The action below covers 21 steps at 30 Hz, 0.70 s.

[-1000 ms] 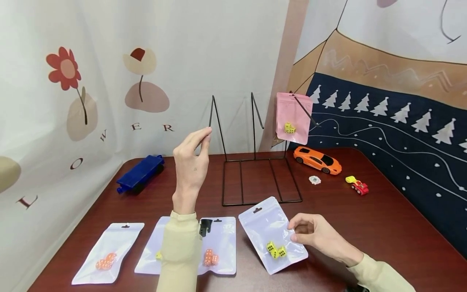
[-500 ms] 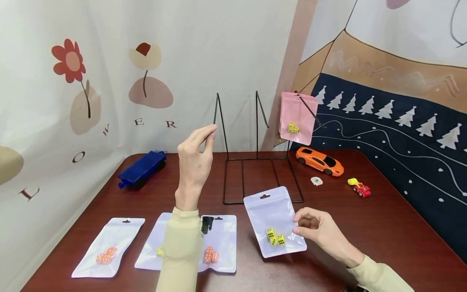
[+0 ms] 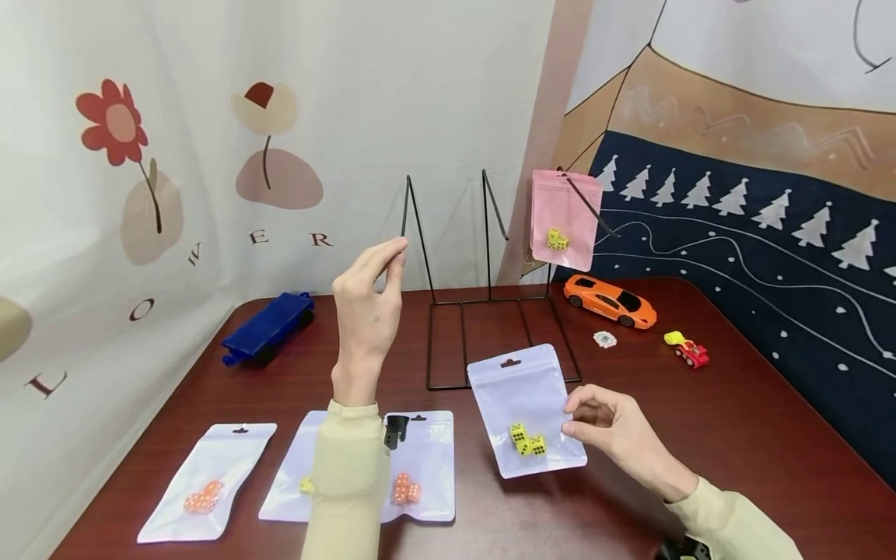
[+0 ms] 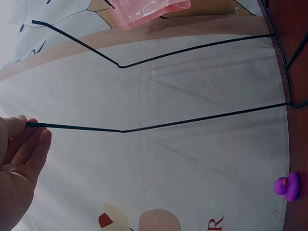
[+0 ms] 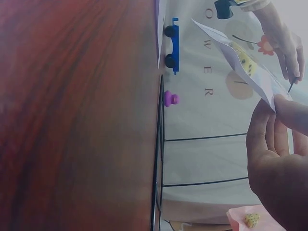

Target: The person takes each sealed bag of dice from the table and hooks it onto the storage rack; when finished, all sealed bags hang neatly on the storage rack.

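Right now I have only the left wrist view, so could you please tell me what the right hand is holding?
Observer: The right hand pinches a white bag by its edge.
Operator: Thank you; could you also tell me what is inside it?
Observer: Yellow dice show through its lower part.
Operator: And would you kindly say what supports the pink bag at the top of my picture?
Observer: It hangs on the right prong of the rack.
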Each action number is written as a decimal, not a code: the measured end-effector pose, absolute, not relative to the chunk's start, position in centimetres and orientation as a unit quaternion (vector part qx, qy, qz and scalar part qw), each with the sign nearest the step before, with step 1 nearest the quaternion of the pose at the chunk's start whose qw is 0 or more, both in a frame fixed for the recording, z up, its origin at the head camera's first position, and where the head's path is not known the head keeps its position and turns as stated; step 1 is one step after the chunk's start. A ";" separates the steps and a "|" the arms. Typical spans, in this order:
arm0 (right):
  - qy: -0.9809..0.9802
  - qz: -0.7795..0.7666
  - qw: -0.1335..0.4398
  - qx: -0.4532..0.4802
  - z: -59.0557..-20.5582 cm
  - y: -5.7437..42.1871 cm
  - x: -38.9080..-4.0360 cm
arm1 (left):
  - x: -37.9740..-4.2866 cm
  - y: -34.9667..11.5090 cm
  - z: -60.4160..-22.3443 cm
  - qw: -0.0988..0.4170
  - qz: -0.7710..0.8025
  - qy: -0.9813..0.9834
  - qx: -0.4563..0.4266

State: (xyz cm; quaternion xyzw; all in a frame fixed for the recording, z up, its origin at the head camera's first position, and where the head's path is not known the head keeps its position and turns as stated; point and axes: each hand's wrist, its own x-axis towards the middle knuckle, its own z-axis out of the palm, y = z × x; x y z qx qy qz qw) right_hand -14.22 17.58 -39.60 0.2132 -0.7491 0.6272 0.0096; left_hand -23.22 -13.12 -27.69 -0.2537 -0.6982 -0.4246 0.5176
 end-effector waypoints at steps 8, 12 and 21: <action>-0.750 0.630 0.025 0.201 -38.9 17.7 -14.3 | -23.1 -13.2 -27.8 0.518 -0.425 -0.698 -0.253; -0.745 0.634 0.050 0.201 -38.3 17.4 -14.4 | -23.2 -13.3 -27.9 0.518 -0.429 -0.694 -0.255; -0.730 0.650 0.088 0.193 -36.8 16.4 -14.8 | -23.2 -13.1 -27.8 0.518 -0.433 -0.691 -0.259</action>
